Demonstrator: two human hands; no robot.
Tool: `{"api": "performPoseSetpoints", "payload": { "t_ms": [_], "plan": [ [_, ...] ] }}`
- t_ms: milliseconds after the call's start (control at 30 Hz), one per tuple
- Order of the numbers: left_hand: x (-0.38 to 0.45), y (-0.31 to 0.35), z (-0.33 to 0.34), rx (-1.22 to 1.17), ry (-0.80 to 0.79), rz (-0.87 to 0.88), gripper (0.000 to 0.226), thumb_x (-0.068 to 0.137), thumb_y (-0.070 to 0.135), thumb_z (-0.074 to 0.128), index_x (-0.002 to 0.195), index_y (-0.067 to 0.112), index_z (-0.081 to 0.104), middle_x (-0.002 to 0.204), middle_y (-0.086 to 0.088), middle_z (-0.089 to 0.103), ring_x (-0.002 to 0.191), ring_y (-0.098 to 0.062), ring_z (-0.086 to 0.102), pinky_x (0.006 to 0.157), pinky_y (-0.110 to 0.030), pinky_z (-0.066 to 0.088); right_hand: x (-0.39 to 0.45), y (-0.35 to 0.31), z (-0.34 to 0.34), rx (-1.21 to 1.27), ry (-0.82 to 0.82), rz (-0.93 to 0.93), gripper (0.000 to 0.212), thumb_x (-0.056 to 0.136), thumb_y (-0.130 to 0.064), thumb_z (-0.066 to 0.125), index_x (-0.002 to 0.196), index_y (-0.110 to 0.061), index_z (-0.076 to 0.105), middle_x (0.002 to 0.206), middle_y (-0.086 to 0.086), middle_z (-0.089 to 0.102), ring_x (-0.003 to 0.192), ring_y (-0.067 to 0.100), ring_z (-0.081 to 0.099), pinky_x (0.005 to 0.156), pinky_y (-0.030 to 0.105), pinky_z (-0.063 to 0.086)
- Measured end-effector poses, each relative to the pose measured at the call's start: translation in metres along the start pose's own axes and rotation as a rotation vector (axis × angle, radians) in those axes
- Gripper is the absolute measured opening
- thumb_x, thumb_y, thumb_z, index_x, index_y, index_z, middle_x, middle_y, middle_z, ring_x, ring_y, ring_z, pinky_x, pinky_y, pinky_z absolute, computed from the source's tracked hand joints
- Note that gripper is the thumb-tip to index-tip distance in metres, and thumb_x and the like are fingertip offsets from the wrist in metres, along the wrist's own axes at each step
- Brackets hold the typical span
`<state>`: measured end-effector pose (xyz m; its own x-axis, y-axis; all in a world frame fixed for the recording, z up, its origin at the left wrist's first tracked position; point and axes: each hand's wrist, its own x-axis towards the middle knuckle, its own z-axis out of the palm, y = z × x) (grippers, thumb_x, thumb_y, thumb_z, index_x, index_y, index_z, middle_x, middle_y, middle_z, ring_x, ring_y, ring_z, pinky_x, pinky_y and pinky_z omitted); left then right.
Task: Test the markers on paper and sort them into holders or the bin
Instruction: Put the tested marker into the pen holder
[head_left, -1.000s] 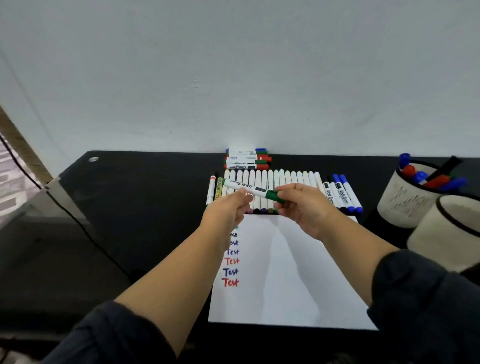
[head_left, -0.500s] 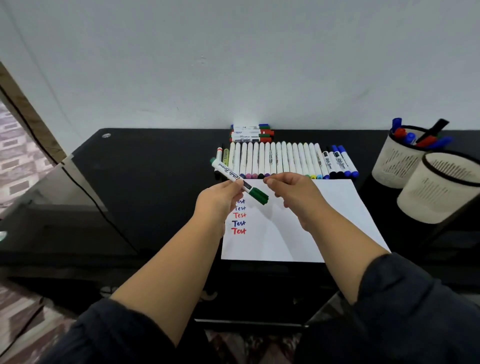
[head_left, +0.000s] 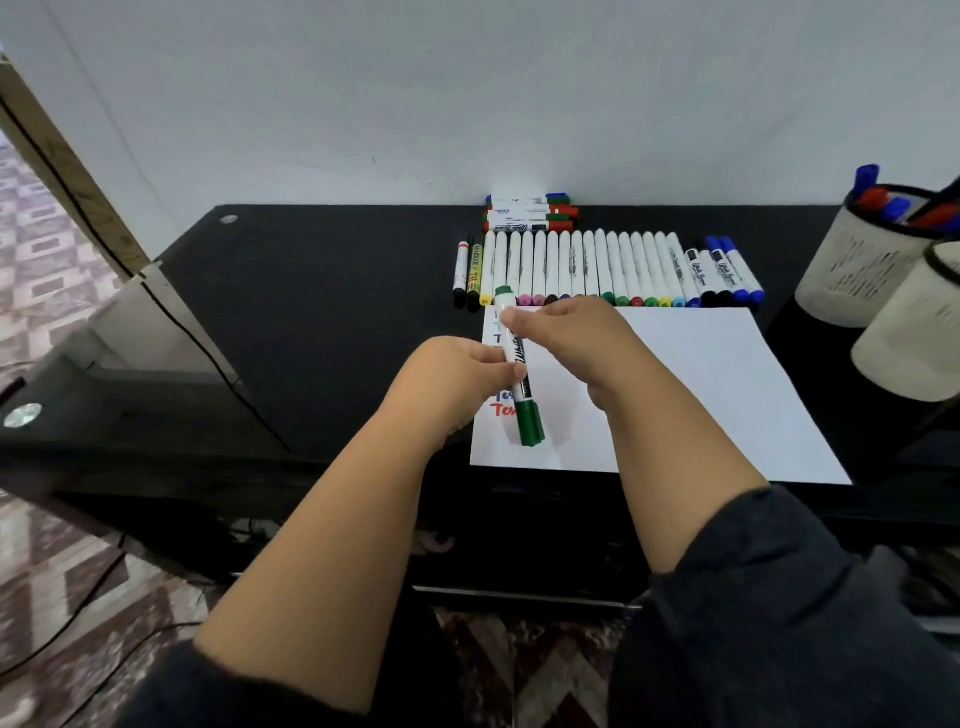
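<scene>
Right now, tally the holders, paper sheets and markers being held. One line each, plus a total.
Holders: 2 (rear holder, front holder)
Paper sheets: 1 (paper)
Markers held: 1 (green marker, in left hand and right hand)
Total: 4

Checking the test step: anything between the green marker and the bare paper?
Nothing visible. The green marker is held over the paper by the left hand and right hand, cap still on and toward the camera. Bare paper lies right of the written column.

The hands (head_left: 519, 358) hide most of the words on the paper (head_left: 701, 384). At three o'clock, the two cups (head_left: 883, 312) are cut off.
</scene>
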<state>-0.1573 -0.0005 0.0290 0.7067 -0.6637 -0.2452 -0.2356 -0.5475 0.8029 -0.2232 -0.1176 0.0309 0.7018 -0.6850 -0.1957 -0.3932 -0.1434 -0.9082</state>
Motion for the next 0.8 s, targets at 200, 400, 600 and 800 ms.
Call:
{"api": "performPoseSetpoints", "payload": {
  "t_ms": [200,400,600,800],
  "plan": [
    [0.001,-0.006,0.007,-0.012,-0.050,0.027,0.012,0.088,0.032,0.063,0.098,0.031,0.069,0.083,0.014,0.062,0.078,-0.002,0.055,0.065,-0.018,0.040,0.001,0.007,0.002,0.083,0.120,-0.039,0.030,0.088,-0.036,0.063,0.084,-0.007,0.063,0.106,0.006,0.068,0.094,0.018,0.062,0.069,0.024,0.042],
    [-0.001,-0.009,0.015,-0.071,-0.091,0.004,0.014,0.083,0.034,0.068,0.093,0.025,0.072,0.096,0.008,0.068,0.087,-0.008,0.060,0.071,-0.020,0.045,-0.002,0.007,-0.004,0.255,0.158,0.032,0.028,0.095,-0.035,0.054,0.095,-0.010,0.066,0.079,-0.008,0.063,0.064,-0.001,0.051,0.036,0.006,0.037],
    [-0.006,-0.006,0.020,-0.041,-0.032,0.020,0.011,0.085,0.032,0.066,0.092,0.025,0.070,0.104,0.005,0.067,0.096,-0.018,0.063,0.074,-0.025,0.045,-0.003,0.012,0.006,0.031,0.108,-0.048,0.035,0.094,-0.044,0.051,0.086,-0.012,0.061,0.086,-0.006,0.066,0.077,0.008,0.060,0.060,0.027,0.047],
    [-0.008,-0.008,0.019,-0.154,-0.084,-0.001,0.013,0.087,0.032,0.063,0.077,0.030,0.070,0.087,0.011,0.072,0.093,-0.008,0.064,0.078,-0.025,0.047,-0.001,0.016,0.010,-0.007,0.225,-0.044,0.036,0.097,-0.040,0.044,0.076,-0.012,0.049,0.074,-0.005,0.057,0.064,0.005,0.053,0.052,0.023,0.041]
  ]
}}
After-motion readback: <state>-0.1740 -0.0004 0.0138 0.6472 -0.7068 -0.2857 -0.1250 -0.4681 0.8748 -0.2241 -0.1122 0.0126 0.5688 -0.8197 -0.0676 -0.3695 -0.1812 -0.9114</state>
